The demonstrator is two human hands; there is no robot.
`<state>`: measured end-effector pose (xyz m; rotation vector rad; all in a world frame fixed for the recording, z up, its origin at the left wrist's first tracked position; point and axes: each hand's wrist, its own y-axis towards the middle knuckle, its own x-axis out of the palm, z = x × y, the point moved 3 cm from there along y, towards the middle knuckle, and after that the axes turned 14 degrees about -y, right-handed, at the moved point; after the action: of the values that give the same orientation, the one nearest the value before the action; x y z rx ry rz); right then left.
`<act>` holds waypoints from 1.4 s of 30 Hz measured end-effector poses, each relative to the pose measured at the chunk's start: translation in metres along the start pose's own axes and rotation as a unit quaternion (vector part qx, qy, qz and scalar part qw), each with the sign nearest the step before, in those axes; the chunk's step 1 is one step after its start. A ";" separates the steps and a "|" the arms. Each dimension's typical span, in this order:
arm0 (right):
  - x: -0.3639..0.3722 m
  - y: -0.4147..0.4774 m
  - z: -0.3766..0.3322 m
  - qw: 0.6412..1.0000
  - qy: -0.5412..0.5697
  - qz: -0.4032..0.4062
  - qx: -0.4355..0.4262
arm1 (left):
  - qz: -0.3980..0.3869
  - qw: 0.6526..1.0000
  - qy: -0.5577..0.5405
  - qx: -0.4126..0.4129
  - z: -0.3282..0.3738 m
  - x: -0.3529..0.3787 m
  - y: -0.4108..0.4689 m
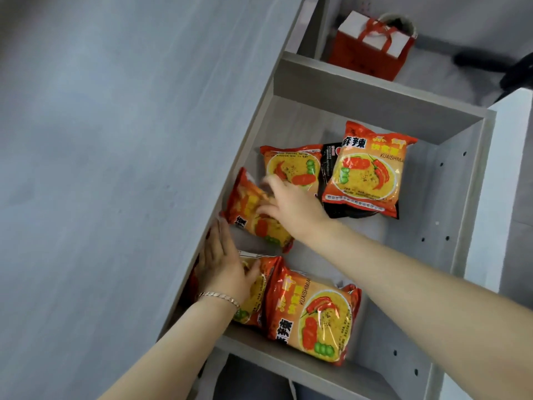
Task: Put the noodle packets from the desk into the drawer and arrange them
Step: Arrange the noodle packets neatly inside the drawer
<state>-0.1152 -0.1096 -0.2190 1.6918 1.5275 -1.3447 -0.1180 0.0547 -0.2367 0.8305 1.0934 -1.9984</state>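
An open grey drawer [458,197] holds several orange-red noodle packets. My right hand [291,203] reaches in, fingers spread over a tilted packet [251,212] by the drawer's left side. It also partly covers another packet [294,163] behind. My left hand [222,264], with a bracelet on the wrist, lies flat on a packet [253,295] at the drawer's near left, half under the desk edge. A further packet [314,316] lies at the near end. At the far right, one packet [369,171] rests on a black packet [328,166].
The grey desk top [115,168] fills the left side and overhangs the drawer's left edge. A red and white gift bag [372,47] stands on the floor beyond the drawer. A black chair base [504,64] is at the upper right. A white panel [507,168] borders the drawer's right.
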 end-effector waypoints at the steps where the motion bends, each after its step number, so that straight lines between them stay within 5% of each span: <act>1: 0.011 0.009 -0.004 1.000 -0.001 -0.028 0.011 | 0.003 1.000 -0.008 0.001 0.001 -0.001 0.000; 5: 0.043 0.022 -0.011 0.988 0.080 -0.094 0.090 | -0.006 1.000 0.004 0.009 0.001 -0.001 -0.001; 8: 0.051 0.018 -0.018 0.988 0.099 -0.110 0.053 | -0.020 1.000 0.016 0.010 0.002 -0.003 -0.001; 12: 0.054 0.014 -0.015 0.984 -0.037 -0.176 0.001 | -0.076 0.991 0.079 0.082 0.009 -0.004 0.008; 14: 0.041 0.013 -0.010 0.992 0.000 -0.123 0.010 | -0.109 0.981 0.109 0.118 0.014 -0.005 0.015; 18: 0.003 0.004 0.021 0.969 0.075 0.109 0.208 | -0.142 0.969 0.157 0.128 0.024 -0.005 0.022; 25: 0.005 0.033 0.043 0.923 0.047 -0.076 0.374 | -0.175 0.954 0.212 0.118 0.031 -0.005 0.025; 35: 0.006 0.040 0.062 0.877 0.260 -0.083 0.396 | -0.136 0.956 0.215 0.144 0.046 -0.012 0.033; 38: -0.003 0.036 0.054 0.898 0.277 -0.029 0.340 | -0.096 0.955 0.210 0.185 0.054 -0.009 0.043; 42: -0.030 0.017 0.057 0.883 0.284 0.164 0.337 | -0.131 0.949 0.215 0.189 0.055 0.001 0.057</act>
<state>-0.1150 -0.1765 -0.2197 2.8340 0.9754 -1.3398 -0.0839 -0.0168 -0.2376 1.4379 1.1141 -2.3605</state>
